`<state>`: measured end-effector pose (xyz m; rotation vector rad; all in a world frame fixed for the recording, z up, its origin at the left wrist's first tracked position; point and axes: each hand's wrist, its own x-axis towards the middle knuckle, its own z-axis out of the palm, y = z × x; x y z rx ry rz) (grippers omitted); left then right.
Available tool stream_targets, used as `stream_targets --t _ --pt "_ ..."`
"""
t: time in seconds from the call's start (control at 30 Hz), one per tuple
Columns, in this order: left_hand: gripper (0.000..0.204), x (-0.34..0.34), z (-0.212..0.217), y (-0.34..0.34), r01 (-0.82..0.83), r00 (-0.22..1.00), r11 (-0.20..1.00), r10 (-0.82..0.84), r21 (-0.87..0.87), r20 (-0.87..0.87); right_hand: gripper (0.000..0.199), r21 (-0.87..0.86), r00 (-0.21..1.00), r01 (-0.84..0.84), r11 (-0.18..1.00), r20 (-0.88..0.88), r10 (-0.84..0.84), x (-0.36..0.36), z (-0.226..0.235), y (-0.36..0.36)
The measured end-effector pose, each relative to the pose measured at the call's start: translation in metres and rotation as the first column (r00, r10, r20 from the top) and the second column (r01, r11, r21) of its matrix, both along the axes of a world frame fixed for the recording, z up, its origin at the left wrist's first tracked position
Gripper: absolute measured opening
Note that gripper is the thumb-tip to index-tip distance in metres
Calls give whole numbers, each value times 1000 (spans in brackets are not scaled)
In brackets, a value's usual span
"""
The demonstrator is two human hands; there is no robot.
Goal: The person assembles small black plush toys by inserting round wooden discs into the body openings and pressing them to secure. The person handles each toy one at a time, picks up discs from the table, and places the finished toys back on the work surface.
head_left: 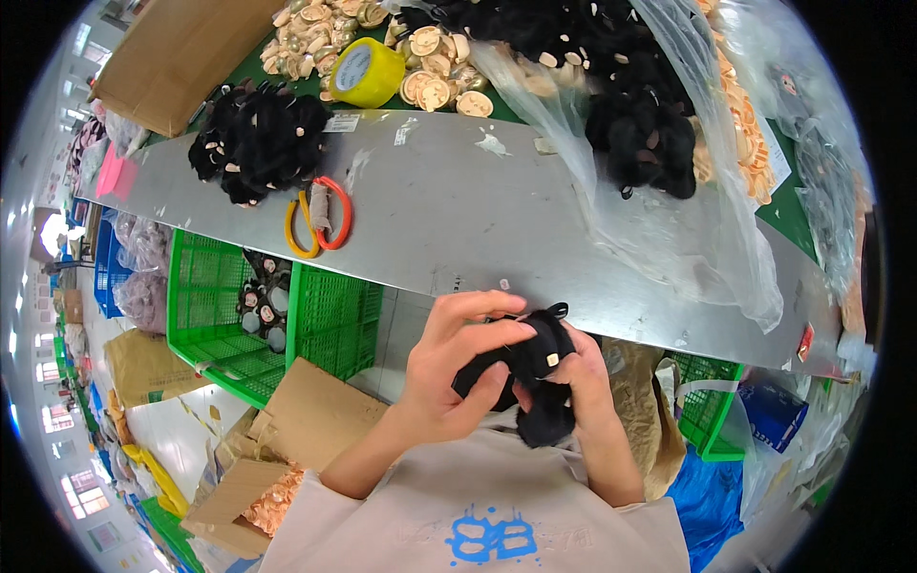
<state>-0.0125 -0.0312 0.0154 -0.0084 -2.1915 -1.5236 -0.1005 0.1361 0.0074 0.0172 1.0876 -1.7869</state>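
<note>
In front of my chest, over the table's near edge, I hold a small black plush piece (546, 420) with a loop on top and a small pale tag. My right hand (587, 382) is closed on its right side, thumb pressed near the tag. My left hand (449, 358) curves over the left side, with fingertips on the fur and the thumb below. The part under the left fingers is hidden. Beyond my hands, a heap of similar black plush pieces (263, 138) sits at the left, and another black plush pile (645, 134) lies at the right, partly under clear plastic.
Scissors (320, 215) with red and yellow handles lie on the metal table (430, 210). Yellow tape (368, 74) and several beige face-shaped pieces (435, 81) are at the back. Left below stands a green crate (334, 320) beside cardboard (320, 411). Another green crate (707, 406) is right.
</note>
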Motion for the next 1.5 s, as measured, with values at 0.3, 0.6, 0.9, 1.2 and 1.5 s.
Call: stream_targets --t 0.3,0.6,0.9,1.2,1.5 --pt "62 -17 13 4 403 912 914 -398 -44 95 29 -86 949 -91 992 296 112 5 -64 48" --pt "63 -22 26 15 308 911 934 -345 183 228 40 180 764 -60 982 -625 162 -32 23 73" --pt "40 -32 8 38 4 961 794 -170 608 216 17 153 79 835 528 -984 161 -243 39 176" --pt "34 -21 3 30 -177 962 795 13 580 274 16 363 43 861 357 -750 660 -325 -43 172" --pt "30 -22 -5 26 -238 951 739 44 631 307 9 112 -4 769 629 -984 180 -292 -11 169"
